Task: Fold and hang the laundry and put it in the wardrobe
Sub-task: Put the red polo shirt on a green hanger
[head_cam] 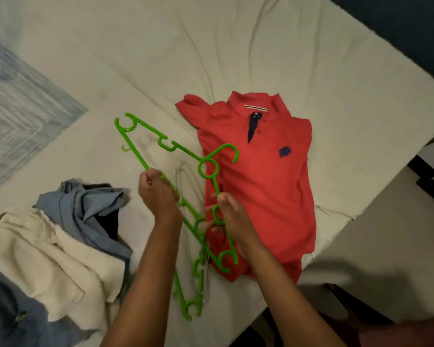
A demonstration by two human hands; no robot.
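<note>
A red polo shirt [266, 181] lies front-up on the bed, collar away from me. Over its left edge I hold a bright green plastic hanger [186, 149]. My left hand [157, 194] grips the hanger's long bottom bar. My right hand [229, 216] holds the hanger's shoulder arm below the ring and hook. A second green hanger [196, 291] lies on the sheet under my wrists, with a thin wire hanger [183, 176] beside it, partly hidden by my hands.
A heap of laundry sits at the lower left: a cream garment [48, 256], blue shirts [90, 206] and something dark. A blue-patterned cloth [18, 108] lies at the far left. The bed's white sheet [211, 46] ends at a corner on the right, with floor [386, 246] beyond.
</note>
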